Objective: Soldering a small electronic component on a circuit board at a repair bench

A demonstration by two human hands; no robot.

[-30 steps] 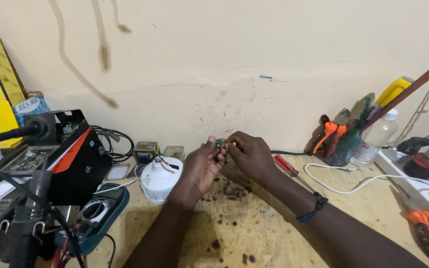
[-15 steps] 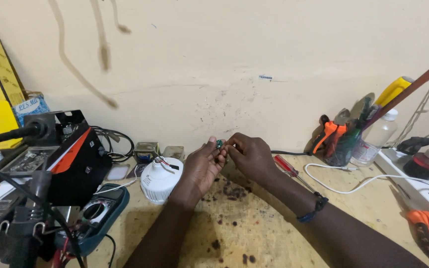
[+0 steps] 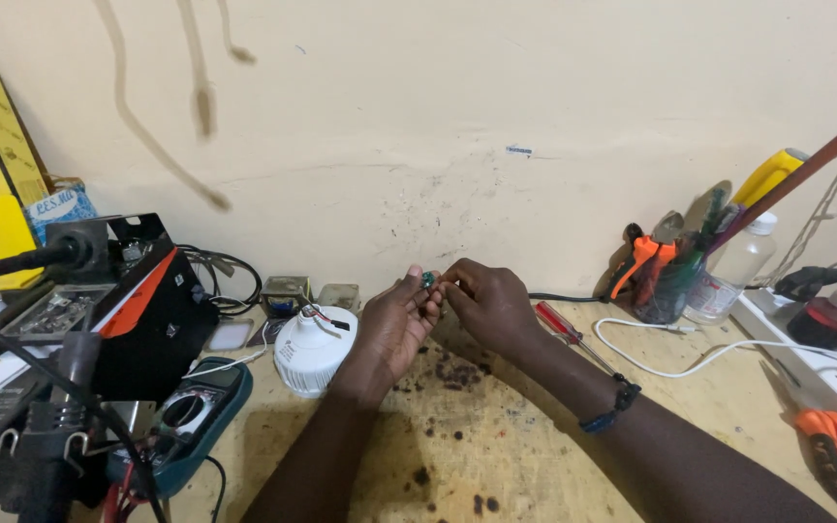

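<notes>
Green small component (image 3: 427, 280) pinched between left hand (image 3: 394, 324) and right hand (image 3: 491, 305), frame centre; white bulb housing (image 3: 310, 349) lower left. Fine fingertip manipulation stage; steady hold needed.

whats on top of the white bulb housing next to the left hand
Thin red and white wires come out of the top of the white bulb housing, beside the left hand. What lies inside the housing is covered by its shell, and its base is hidden against the bench.

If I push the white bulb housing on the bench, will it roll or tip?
The white bulb housing seems to rest on its wide end, so it probably slides rather than rolls. It looks like hollow plastic, likely light. Its thin wires may snag.
</notes>
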